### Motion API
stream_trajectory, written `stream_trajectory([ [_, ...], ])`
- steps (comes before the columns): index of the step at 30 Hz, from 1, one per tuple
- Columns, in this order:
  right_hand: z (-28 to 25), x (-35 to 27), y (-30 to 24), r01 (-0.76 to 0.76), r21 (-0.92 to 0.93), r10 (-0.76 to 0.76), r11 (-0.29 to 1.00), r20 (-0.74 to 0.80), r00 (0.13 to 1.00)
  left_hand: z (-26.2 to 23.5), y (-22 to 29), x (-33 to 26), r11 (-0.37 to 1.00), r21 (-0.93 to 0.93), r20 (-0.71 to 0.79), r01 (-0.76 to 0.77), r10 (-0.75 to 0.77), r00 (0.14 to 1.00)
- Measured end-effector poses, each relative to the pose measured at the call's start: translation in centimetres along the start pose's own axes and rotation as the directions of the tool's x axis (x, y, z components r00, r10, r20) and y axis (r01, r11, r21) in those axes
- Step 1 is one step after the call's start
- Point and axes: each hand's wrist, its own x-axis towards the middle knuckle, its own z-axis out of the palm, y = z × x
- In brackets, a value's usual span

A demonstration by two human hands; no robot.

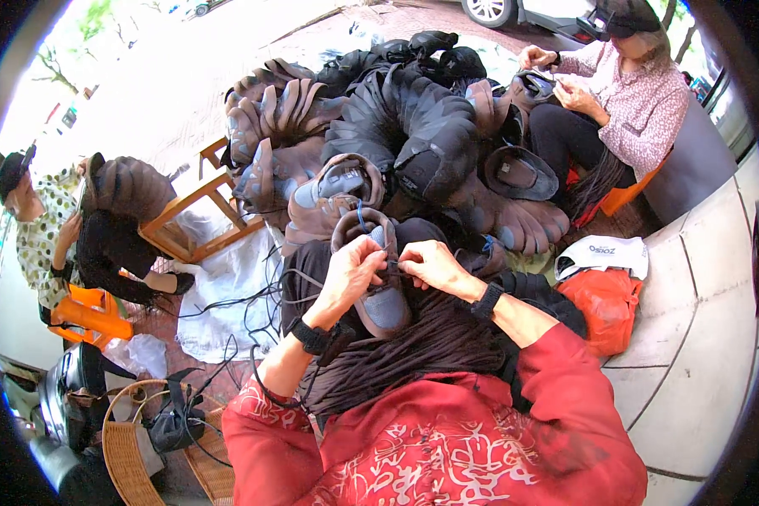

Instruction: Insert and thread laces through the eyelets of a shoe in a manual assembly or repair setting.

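A brown shoe with a blue-grey toe (384, 310) rests on my lap, its toe pointing toward me. My left hand (352, 271) is closed in a pinch at the shoe's lacing, with a dark shoelace (302, 274) trailing from it to the left. From the other side my right hand (434, 268) pinches at the same eyelets; the lace between its fingertips is barely visible. A thick bundle of dark brown shoelaces (413, 358) lies across my lap below the shoe. Beyond my hands, another brown shoe (346, 181) shows its open collar.
A big heap of nested black and brown shoes (396, 118) rises ahead. Co-workers sit at right (641, 110) and left (42, 219). A wooden stool frame (202, 249), white sheet (219, 312), red bag (600, 308), white cap (603, 255) and wicker chair (126, 447) surround me.
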Motion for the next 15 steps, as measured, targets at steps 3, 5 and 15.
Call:
stream_trajectory([
  [3,0.1,0.9,1.6,0.236,-0.211,-0.254,0.948,-0.060,0.965,0.5,0.8,0.3,0.978,0.133,-0.028,0.161,-0.159,0.987],
  [5,0.7,1.6,1.4,0.457,-0.544,-0.565,0.703,-0.038,0.824,0.3,0.2,0.2,0.988,-0.088,0.024,0.127,-0.126,0.992],
  [15,-0.4,0.7,-2.4,0.533,-0.422,-0.586,0.733,0.003,0.810,-3.5,-0.3,-4.5,0.992,0.082,-0.367,0.090,-0.054,0.929],
])
